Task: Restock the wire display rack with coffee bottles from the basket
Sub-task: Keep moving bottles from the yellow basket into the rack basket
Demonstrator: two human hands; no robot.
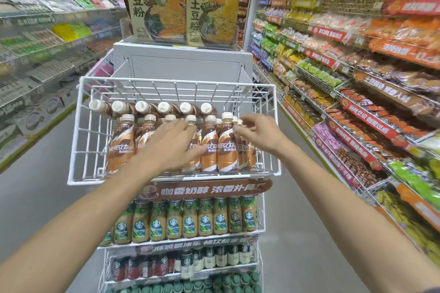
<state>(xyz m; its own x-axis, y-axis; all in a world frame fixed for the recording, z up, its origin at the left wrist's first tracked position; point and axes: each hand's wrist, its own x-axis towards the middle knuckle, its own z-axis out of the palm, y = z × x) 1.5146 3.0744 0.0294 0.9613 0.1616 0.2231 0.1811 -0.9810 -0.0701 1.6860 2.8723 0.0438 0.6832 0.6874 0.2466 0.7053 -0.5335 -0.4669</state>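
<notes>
The white wire display rack (78, 131) stands straight ahead, its top tier holding several brown Nescafe coffee bottles (120, 143) with white caps, upright in front and lying at the back. My left hand (170, 144) lies flat, fingers spread, over the front middle bottles. To the right, my right hand (258, 132) hovers with fingers apart, its fingertips touching the tallest upright bottle (227, 147). Neither hand grips a bottle. No basket is in view.
Lower tiers hold green-label Starbucks bottles (188, 220) and darker bottles (209, 258). Two noodle packets (212, 5) stand on the grey unit behind the rack. Snack shelves (352, 83) line the right aisle, and more shelves (42, 50) line the left.
</notes>
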